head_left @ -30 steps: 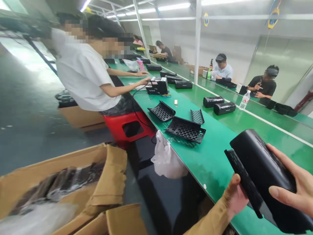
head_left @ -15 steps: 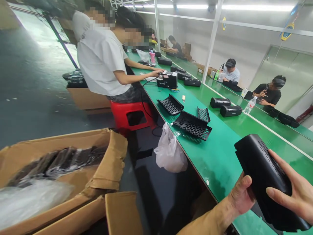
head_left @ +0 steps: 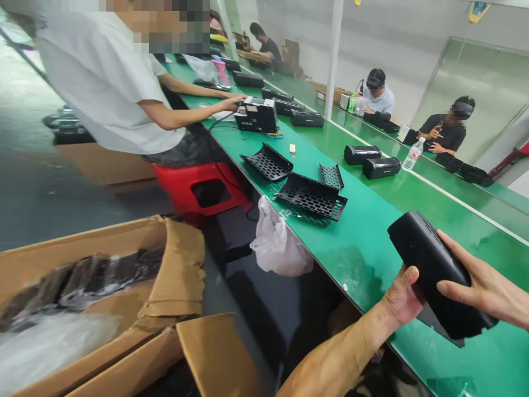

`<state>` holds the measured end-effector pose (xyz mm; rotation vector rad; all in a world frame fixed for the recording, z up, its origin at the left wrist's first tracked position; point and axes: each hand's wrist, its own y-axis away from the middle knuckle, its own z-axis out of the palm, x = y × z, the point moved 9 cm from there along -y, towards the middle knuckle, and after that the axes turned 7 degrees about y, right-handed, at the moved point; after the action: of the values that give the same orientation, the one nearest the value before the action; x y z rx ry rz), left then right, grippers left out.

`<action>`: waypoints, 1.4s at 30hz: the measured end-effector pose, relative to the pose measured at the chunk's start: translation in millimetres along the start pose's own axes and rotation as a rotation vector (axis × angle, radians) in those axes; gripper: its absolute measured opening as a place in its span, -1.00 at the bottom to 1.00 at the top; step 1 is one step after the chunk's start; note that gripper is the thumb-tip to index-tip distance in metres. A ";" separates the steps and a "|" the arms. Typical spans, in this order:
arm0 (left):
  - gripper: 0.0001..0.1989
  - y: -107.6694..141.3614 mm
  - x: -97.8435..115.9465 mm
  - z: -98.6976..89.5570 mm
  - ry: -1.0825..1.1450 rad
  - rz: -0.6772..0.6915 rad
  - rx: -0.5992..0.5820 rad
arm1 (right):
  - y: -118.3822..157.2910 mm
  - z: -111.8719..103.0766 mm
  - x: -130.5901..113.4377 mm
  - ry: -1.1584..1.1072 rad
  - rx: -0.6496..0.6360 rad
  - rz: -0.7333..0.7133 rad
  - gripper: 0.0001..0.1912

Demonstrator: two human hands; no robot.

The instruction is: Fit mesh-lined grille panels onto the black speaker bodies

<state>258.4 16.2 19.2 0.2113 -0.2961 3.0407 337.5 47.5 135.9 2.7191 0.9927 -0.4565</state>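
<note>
A black curved plastic housing (head_left: 433,275) is held between my two hands at the right, tilted above the green bench (head_left: 363,242). My left hand (head_left: 403,298) grips its near side, the thumb showing and the other fingers hidden beneath it. On the far side, my right hand (head_left: 479,275) is wrapped round it with the thumb laid across its surface. Farther along the bench lie black perforated shells: one large (head_left: 314,196), one behind it (head_left: 270,162) and a smaller one (head_left: 331,176).
A white plastic bag (head_left: 279,242) hangs at the bench edge. At lower left stands an open cardboard box (head_left: 182,264) with wrapped dark parts. A co-worker on a red stool (head_left: 198,187) handles a black-and-white device (head_left: 257,114). Two black units (head_left: 381,167) and a bottle (head_left: 413,154) stand across.
The view has shifted, so the co-worker and bench parts appear farther left. Both hands still hold the black housing, which now appears slightly higher and more to the left.
</note>
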 end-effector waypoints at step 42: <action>-0.01 2.5 18.0 -0.9 -0.487 -0.123 0.158 | 45.2 36.9 50.6 -0.516 0.676 -0.026 0.04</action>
<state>240.3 15.1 20.5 0.9457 -0.0638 2.8479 395.8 32.3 87.5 2.8427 0.8250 -1.6535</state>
